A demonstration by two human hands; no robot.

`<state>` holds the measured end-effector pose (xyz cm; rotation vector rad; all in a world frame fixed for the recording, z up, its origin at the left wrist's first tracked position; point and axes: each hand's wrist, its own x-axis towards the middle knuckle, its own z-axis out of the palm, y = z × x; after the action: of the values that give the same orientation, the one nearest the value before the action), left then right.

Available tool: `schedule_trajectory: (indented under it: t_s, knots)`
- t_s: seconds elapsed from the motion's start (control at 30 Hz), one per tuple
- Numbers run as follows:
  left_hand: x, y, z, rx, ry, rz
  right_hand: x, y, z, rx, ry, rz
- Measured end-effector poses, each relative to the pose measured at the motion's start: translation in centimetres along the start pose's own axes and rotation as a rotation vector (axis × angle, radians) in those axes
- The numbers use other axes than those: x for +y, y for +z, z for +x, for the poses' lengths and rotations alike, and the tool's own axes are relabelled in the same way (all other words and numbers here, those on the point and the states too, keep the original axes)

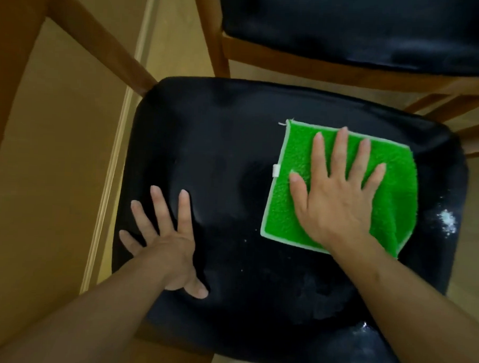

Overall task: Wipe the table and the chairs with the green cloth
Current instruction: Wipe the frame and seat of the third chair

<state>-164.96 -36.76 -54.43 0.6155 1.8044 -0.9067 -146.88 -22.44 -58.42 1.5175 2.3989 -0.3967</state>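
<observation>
A chair with a black padded seat (pixel 221 142) and a wooden frame fills the view. The green cloth (pixel 394 193) lies flat on the right half of the seat. My right hand (pixel 339 196) presses on it with straight, spread fingers. My left hand (pixel 167 241) rests flat on the bare left part of the seat, fingers spread. White powdery specks (pixel 448 220) sit on the seat's right edge, and faint smears (pixel 363 329) show near its front right corner.
A second chair with a black seat (pixel 349 24) stands just beyond, its wooden frame (pixel 320 64) close to the near chair. A wooden chair part (pixel 96 35) slants across the upper left. Light wooden floor (pixel 56 146) lies to the left.
</observation>
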Motion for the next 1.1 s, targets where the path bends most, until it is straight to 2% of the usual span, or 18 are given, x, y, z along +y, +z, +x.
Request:
schedule_trajectory:
  t_s: [0.07, 0.27, 0.43, 0.53, 0.63, 0.7, 0.77, 0.87, 1.0, 1.1]
  knots:
    - [0.1, 0.0, 0.0, 0.002, 0.014, 0.008, -1.5, 0.6, -1.6, 0.009, -0.056, 0.022]
    - [0.3, -0.3, 0.3, -0.046, 0.028, 0.012, -5.0, 4.4, -9.9, -0.046, -0.435, -0.016]
    - [0.3, -0.2, 0.7, -0.042, 0.031, 0.012, -3.0, 2.2, -4.6, -0.032, -0.593, -0.041]
    - [0.3, 0.0, 0.7, -0.017, 0.034, 0.015, -2.8, -0.2, 2.7, 0.066, -0.533, -0.111]
    - [0.3, 0.3, 1.0, 0.002, 0.032, 0.014, -4.3, -1.9, 8.0, 0.084, -0.292, -0.042]
    - [0.3, 0.3, 1.0, 0.002, 0.028, 0.01, -5.7, -1.7, 8.2, 0.098, -0.169, 0.008]
    - [0.3, 0.3, 1.1, -0.004, 0.033, 0.01, -6.9, -0.9, 6.0, 0.097, -0.153, 0.008]
    - [0.1, 0.1, 1.2, -0.015, 0.049, 0.002, -7.6, 1.1, -0.5, 0.034, -0.346, -0.044]
    - [0.1, 0.3, 1.6, -0.037, 0.052, -0.023, -4.9, 4.2, -9.6, -0.053, -0.634, -0.134]
    - [0.0, 0.5, 1.9, -0.044, 0.091, -0.033, -2.3, 4.3, -10.7, -0.108, -0.759, -0.196]
